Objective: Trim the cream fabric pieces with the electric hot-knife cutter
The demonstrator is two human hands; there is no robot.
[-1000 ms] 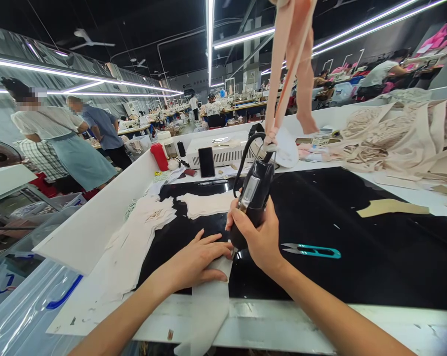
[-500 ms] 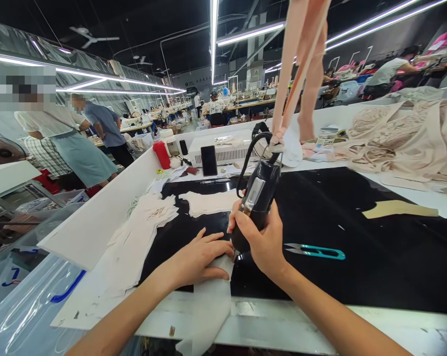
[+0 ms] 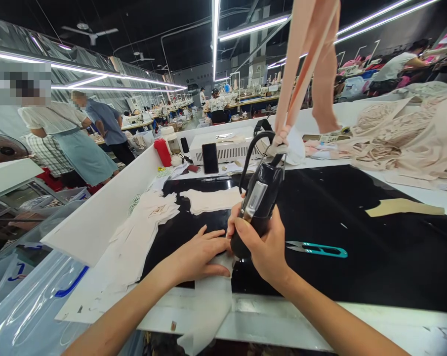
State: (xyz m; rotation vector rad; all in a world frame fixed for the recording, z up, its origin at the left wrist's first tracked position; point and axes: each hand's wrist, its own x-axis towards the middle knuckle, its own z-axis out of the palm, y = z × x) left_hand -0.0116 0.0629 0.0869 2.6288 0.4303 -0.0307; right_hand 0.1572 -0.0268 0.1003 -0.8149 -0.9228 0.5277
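Observation:
My right hand (image 3: 262, 242) is wrapped round the upright black body of a corded power hand tool (image 3: 261, 198). Its lower end meets the work by my left fingertips, and its working tip is hidden. Pink fabric strips (image 3: 293, 64) are knotted to the top of the tool. With fingers spread, my left hand (image 3: 204, 252) presses down on a thin whitish fabric strip (image 3: 212, 301), which hangs over the front edge of the table. Turquoise thread snips (image 3: 317, 249) lie on the black mat (image 3: 356, 269) to the right of my right hand.
Cut pale fabric pieces are stacked (image 3: 142, 237) at left, with another pile (image 3: 212, 201) behind my hands. Further back stand a phone (image 3: 210, 158), a white vented box (image 3: 230, 141) and a red container (image 3: 162, 152). A beige piece (image 3: 404, 207) and heaped fabric (image 3: 408, 128) lie right.
The loose end of the pink strips has swung up and to the right. The view has shifted slightly; both hands and the tool keep nearly the same place.

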